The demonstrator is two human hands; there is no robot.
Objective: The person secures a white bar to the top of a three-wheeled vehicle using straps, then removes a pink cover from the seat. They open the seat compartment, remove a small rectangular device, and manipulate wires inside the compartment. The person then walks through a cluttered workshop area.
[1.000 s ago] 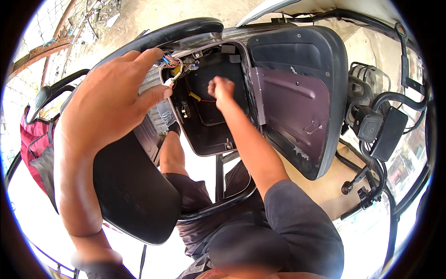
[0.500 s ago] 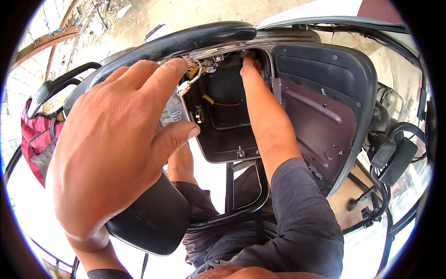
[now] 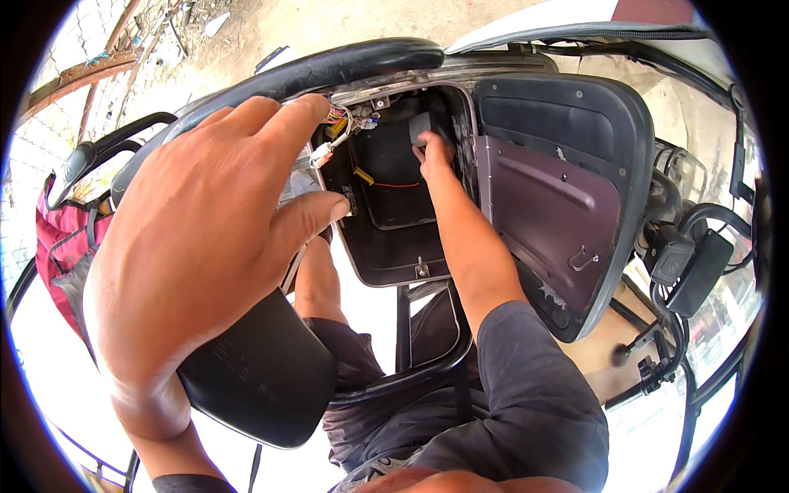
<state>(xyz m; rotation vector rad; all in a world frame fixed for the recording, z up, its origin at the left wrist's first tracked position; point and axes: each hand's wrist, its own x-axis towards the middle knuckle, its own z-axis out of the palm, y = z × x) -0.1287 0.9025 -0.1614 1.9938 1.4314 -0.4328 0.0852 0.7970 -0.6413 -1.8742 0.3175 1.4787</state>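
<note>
My left hand (image 3: 197, 246) is large in the foreground, back turned up and thumb held apart from its fingers. It holds nothing that I can see; some fingertips are hidden behind the hand. Beside its index fingertip is a bundle of coloured wires with a white connector (image 3: 322, 156). Inside a dark storage box (image 3: 386, 263) under a raised seat, my right hand (image 3: 436, 154) grips a small dark grey rectangular block (image 3: 420, 128). Below that hand, a thin red wire (image 3: 399, 186) runs from a yellow connector (image 3: 363, 176) across the box.
The hinged seat (image 3: 567, 115), with a purple-brown underside plate, stands open right of the box. A black backrest pad (image 3: 255, 370) lies below my left hand. A padded black bar (image 3: 329, 70) crosses behind the box. A pink bag (image 3: 70, 238) hangs at far left.
My right hand has drawn back from the far upper corner of the box toward its middle, and the grey block now shows in its fingers. My left hand has hardly moved.
</note>
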